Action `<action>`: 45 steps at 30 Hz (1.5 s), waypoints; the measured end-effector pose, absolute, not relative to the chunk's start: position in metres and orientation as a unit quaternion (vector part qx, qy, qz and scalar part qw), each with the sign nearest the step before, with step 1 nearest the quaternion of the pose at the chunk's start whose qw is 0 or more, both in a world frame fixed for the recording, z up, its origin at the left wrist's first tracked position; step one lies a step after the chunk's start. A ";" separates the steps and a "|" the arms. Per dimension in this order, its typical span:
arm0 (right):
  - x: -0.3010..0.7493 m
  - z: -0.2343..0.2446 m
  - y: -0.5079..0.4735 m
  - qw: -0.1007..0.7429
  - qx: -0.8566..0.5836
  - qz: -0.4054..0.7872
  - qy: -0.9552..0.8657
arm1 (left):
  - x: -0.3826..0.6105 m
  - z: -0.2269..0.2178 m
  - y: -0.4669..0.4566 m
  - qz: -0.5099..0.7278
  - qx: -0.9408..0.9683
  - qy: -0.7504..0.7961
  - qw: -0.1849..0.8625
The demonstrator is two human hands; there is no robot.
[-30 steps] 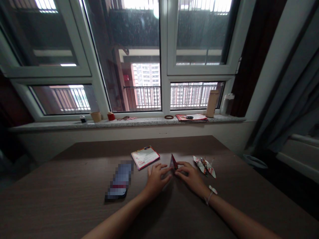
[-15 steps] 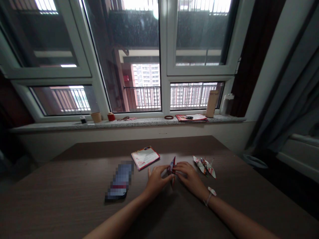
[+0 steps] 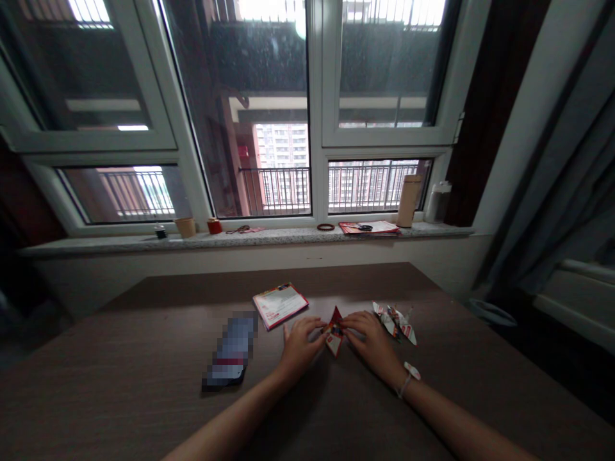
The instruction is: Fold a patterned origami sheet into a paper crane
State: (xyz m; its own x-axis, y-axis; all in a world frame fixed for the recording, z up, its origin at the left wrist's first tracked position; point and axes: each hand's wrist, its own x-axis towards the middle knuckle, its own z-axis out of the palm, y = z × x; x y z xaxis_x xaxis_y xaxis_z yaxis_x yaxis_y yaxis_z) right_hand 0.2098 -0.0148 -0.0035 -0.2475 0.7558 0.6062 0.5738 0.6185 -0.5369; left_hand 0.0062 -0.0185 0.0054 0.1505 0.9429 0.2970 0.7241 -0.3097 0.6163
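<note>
A small folded paper, red with printed patches and a pale lower tip, is between my two hands just above or on the table. My left hand pinches its left side with thumb and fingers. From the other side, my right hand grips its right edge, a band with a white ornament on that wrist. Right of my right hand lie folded paper pieces, white with red print. A stack of printed sheets with red edges rests beyond my left hand.
A phone-like object, pixelated, lies left on the brown table. Along the windowsill stand a paper cup, a red spool, a tan bottle, a clear bottle, and papers with scissors.
The folded paper has turned from nearly edge-on to showing its flatter, diamond-shaped face. My hands have moved slightly apart, each still at its side of the paper.
</note>
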 end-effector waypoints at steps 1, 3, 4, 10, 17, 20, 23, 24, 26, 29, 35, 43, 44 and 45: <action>0.211 -0.004 -0.014 0.440 -0.429 0.097 -0.782 | 0.006 0.005 -0.018 0.328 0.741 0.563 0.165; 0.213 -0.005 -0.014 0.435 -0.438 0.088 -0.782 | 0.004 0.004 -0.017 0.328 0.743 0.561 0.161; 0.214 -0.005 -0.014 0.433 -0.442 0.085 -0.781 | 0.003 0.003 -0.015 0.328 0.744 0.560 0.158; 0.211 -0.002 -0.021 0.407 -0.447 0.098 -0.790 | -0.005 -0.003 -0.007 0.300 0.759 0.557 0.157; 0.210 0.002 -0.024 0.376 -0.465 0.138 -0.789 | -0.007 -0.002 -0.004 0.285 0.765 0.559 0.147; 0.211 0.003 -0.024 0.361 -0.448 0.142 -0.805 | -0.007 0.000 -0.005 0.280 0.767 0.561 0.141; 0.212 0.002 -0.024 0.335 -0.433 0.129 -0.827 | -0.008 0.001 -0.005 0.280 0.766 0.563 0.137; 0.212 0.002 -0.024 0.331 -0.431 0.122 -0.831 | -0.009 0.001 -0.004 0.278 0.766 0.563 0.138; 0.212 0.000 -0.024 0.329 -0.428 0.109 -0.835 | -0.010 0.000 -0.003 0.276 0.768 0.561 0.139; 0.211 -0.002 -0.025 0.328 -0.422 0.098 -0.840 | -0.012 -0.001 -0.002 0.269 0.775 0.554 0.140; 0.209 -0.002 -0.026 0.319 -0.420 0.089 -0.845 | -0.011 0.001 -0.004 0.269 0.781 0.546 0.138; 0.210 -0.003 -0.024 0.283 -0.429 0.079 -0.854 | -0.009 -0.002 -0.009 0.231 0.805 0.534 0.121; 0.211 -0.003 -0.024 0.281 -0.430 0.083 -0.854 | -0.009 -0.002 -0.009 0.228 0.805 0.535 0.121; 0.211 -0.003 -0.024 0.280 -0.431 0.089 -0.853 | -0.009 -0.003 -0.008 0.225 0.804 0.537 0.122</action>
